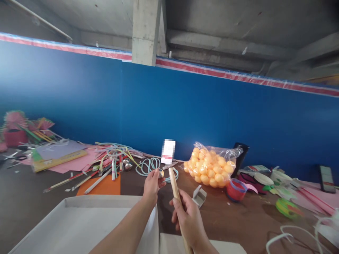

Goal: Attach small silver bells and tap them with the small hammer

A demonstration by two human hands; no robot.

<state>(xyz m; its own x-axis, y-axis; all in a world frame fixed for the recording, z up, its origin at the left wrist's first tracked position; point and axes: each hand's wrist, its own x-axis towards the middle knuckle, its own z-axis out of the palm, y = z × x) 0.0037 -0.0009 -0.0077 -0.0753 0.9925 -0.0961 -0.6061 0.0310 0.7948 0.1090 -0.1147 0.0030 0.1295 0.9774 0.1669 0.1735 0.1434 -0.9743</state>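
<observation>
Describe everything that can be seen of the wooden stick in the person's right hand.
The wooden stick is a pale, smooth, round rod, seemingly bare wood. It stands almost upright, its top leaning slightly left, above the brown table. The right hand grips its lower part; the bottom end leaves the picture. Its rounded top is near the small shiny ball in the left hand.

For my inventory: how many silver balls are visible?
3 silver balls: one in the left hand, two on the table by the straws; others may be hidden.
</observation>
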